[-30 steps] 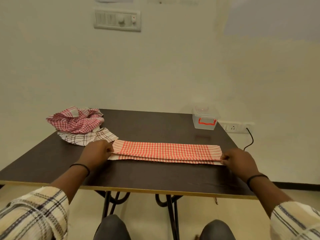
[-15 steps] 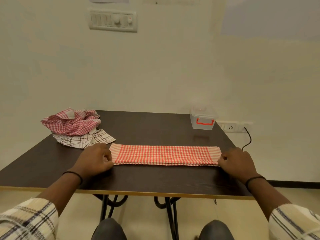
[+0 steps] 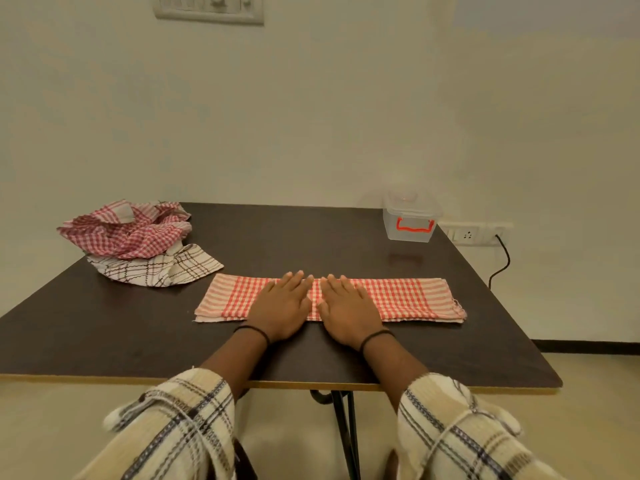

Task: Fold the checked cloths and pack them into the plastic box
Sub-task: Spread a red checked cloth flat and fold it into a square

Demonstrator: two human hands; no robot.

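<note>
While both palms are lying flat on the middle of the orange checked cloth (image 3: 398, 299), the step in hand is looking like smoothing the long folded strip before its next fold.

- Cloth: folded into a narrow band, running left to right across the near half of the dark table (image 3: 311, 237); layered edges are showing along its near side, a frayed thread at the right end.
- Left hand (image 3: 282, 304) and right hand (image 3: 346, 308): side by side, nearly touching, fingers spread and pointing far, wrists resting on the table just near of the cloth. Neither is gripping anything; both are open and pressing down.
- To do it well, I judge: sweeping outward from the centre toward each end, keeping the layers aligned, then bringing one end over the other squarely.
- Plastic box (image 3: 410, 221): sitting at the far right corner, lid on, well apart from the hands.
- Pile of unfolded cloths (image 3: 135, 240): waiting at the far left.
</note>
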